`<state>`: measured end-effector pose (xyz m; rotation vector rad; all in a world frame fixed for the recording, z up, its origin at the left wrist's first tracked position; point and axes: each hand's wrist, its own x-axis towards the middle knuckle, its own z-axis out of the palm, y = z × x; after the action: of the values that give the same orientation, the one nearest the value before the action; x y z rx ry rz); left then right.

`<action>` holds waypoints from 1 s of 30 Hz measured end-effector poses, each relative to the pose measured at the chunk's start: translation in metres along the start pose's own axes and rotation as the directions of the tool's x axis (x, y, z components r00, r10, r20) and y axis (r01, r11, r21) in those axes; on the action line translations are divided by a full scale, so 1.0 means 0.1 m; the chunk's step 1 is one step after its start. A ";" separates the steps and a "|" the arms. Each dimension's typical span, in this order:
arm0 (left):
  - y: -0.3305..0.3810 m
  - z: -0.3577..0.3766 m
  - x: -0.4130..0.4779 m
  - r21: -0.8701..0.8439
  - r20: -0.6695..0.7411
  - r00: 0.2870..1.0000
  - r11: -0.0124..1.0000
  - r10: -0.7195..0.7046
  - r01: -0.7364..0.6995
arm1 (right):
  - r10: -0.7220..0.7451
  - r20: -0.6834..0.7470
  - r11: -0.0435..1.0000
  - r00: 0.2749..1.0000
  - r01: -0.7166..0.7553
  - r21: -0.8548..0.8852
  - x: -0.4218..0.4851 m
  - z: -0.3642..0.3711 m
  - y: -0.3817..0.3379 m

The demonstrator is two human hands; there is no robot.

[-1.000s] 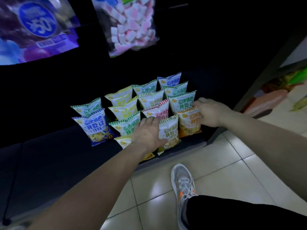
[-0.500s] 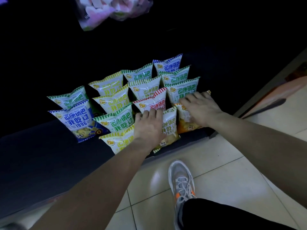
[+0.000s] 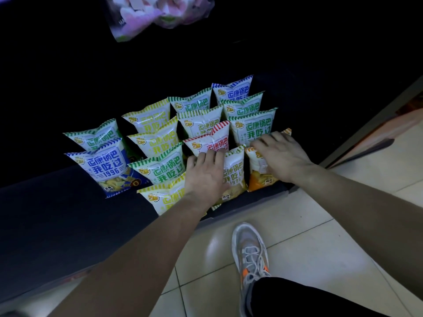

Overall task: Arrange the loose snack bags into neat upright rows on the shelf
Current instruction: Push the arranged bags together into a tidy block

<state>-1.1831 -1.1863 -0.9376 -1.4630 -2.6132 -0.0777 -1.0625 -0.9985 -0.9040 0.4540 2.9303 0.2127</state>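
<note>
Several small snack bags stand in rows on a low dark shelf (image 3: 57, 213). My left hand (image 3: 204, 175) lies flat, fingers together, on the front-row bags, over a yellow-striped bag (image 3: 162, 197) and beside a bag with yellow chips (image 3: 233, 177); its fingertips touch the red-striped bag (image 3: 212, 140). My right hand (image 3: 281, 154) rests with spread fingers on top of the orange bag (image 3: 258, 179) at the front right. A blue-striped bag (image 3: 105, 168) stands apart at the left. Green-striped bags (image 3: 254, 126) fill the rows behind.
A clear bag of pink and white marshmallows (image 3: 155, 14) hangs above the shelf. My grey shoe (image 3: 249, 250) stands on the pale tiled floor (image 3: 320, 225) just in front of the shelf edge. An upright shelf frame (image 3: 370, 120) runs along the right.
The view has tilted down slightly. My right hand moved from gripping the orange bag's side to lying flat on top of it. My left hand stayed on the front bags.
</note>
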 end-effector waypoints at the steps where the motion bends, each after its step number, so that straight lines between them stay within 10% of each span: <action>1: 0.01 0.00 0.01 -0.007 0.005 1.000 1.000 0.000 0.001 | 0.006 -0.019 1.000 1.000 -0.006 -0.006 -0.02 0.00 0.00; 30: -0.06 -0.11 -0.05 -0.032 0.087 0.995 0.999 0.039 -0.036 | 0.099 0.038 0.993 0.994 -0.101 0.059 0.01 -0.11 -0.07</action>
<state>-1.1841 -1.1950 -0.9273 -1.5589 -2.6628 -0.0503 -1.0676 -1.0056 -0.8944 0.6081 2.8891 0.1273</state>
